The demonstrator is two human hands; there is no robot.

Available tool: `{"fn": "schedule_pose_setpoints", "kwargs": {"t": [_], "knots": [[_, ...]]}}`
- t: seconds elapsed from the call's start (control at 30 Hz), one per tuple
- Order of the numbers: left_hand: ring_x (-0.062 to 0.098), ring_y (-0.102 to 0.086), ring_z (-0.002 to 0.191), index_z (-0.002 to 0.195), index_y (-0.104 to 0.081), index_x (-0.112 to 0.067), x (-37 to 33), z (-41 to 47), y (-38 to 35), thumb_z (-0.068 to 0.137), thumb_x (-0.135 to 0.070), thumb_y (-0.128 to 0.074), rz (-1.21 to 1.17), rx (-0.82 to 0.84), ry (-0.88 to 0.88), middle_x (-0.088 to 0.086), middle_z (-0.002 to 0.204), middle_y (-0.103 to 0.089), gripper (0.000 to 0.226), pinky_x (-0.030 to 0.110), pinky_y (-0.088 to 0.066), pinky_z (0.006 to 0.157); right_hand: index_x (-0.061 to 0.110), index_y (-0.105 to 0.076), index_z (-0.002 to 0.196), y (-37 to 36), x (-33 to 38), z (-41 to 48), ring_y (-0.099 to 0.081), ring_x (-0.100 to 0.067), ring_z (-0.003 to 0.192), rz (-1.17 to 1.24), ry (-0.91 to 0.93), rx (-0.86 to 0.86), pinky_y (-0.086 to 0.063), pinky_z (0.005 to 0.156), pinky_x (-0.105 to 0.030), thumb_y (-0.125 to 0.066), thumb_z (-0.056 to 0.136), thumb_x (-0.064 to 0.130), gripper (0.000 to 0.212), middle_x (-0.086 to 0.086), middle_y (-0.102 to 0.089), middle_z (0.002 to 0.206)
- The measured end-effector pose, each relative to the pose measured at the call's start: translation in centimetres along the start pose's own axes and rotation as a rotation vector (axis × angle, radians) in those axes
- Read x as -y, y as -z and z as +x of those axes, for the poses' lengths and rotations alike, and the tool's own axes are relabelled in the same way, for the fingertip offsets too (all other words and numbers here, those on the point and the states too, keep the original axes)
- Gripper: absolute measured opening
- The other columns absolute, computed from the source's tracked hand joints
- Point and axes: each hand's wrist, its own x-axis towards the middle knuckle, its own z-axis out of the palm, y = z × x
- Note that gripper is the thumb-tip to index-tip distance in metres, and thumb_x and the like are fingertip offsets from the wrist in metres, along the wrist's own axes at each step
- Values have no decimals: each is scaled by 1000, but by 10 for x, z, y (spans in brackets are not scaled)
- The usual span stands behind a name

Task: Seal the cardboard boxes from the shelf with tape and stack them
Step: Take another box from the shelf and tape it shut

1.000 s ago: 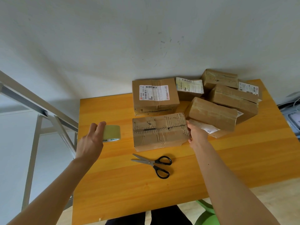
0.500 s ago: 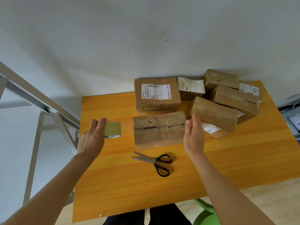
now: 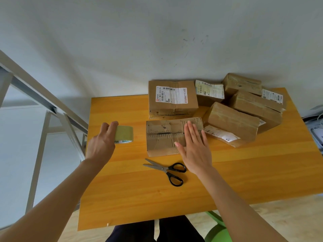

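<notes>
A big pale wall (image 3: 122, 41) fills the top of the view. It has a few small dark marks (image 3: 194, 39) on it. An orange-yellow wooden tabletop (image 3: 253, 172) stands right against the wall. To the left is a grey metal frame (image 3: 35, 89) with a long slanted bar and thin legs. The floor (image 3: 283, 222) below the tabletop is light wood. A bit of a green seat (image 3: 218, 233) peeks out at the near edge. The light is soft and even.
</notes>
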Motion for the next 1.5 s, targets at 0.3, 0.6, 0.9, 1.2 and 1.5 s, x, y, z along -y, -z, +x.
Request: {"fn": "schedule_pose_setpoints", "kwargs": {"t": [0.3, 0.6, 0.9, 1.2, 1.5], "knots": [[41, -57, 56, 124, -48, -3, 0, 0, 3, 77, 11, -64, 19, 13, 6, 23, 101, -52, 51, 41, -48, 41, 12, 10, 154, 7, 19, 6, 14, -15, 149, 30, 127, -21, 11, 120, -33, 8, 94, 63, 79, -2, 15, 161], [40, -57, 52, 120, -52, 2, -2, 3, 9, 71, 14, -68, 35, -1, -33, 26, 96, -54, 53, 32, -40, 40, 13, 12, 153, 7, 37, 10, 18, -14, 148, 54, 203, -16, 9, 121, -33, 1, 94, 64, 78, -1, 20, 160], [38, -55, 47, 118, -48, -4, 2, 1, 9, 70, 16, -68, 2, -44, -50, 24, 94, -54, 56, 35, -44, 37, 10, 1, 155, 8, 51, 16, 6, -18, 150, 1, 339, -8, 2, 122, -37, -18, 89, 76, 96, -4, 7, 163], [37, -55, 48, 119, -54, 0, 4, 1, 7, 74, 14, -67, 27, 3, -40, 23, 94, -54, 49, 35, -44, 37, 15, 16, 150, 3, 57, 27, 16, -14, 148, -30, 403, 52, 7, 122, -33, -10, 90, 71, 87, 1, 20, 159], [37, -58, 51, 119, -53, -1, 10, 1, 1, 73, 11, -71, 32, 54, -54, 23, 96, -55, 51, 35, -47, 37, 14, 16, 151, 4, 59, 25, 20, -14, 147, -33, 411, 64, 6, 122, -35, -8, 93, 67, 82, 1, 23, 158]]}}
